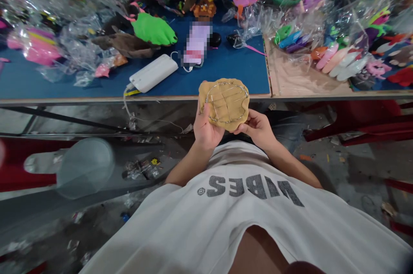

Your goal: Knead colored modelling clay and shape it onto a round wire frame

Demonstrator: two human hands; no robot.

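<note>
In front of the table, at its near edge, the left hand grips the tan slab with the thumb over its face, while the right hand pinches the near right edge. Too firm a thumb could dent the soft-looking slab or bend its thin wire frame; a slack pinch might drop it short of the table, onto the floor

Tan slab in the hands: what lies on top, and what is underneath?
A wire frame with crossing strands lies on the tan slab; the left hand covers part of the slab's edge. The underside faces away and cannot be seen.
</note>
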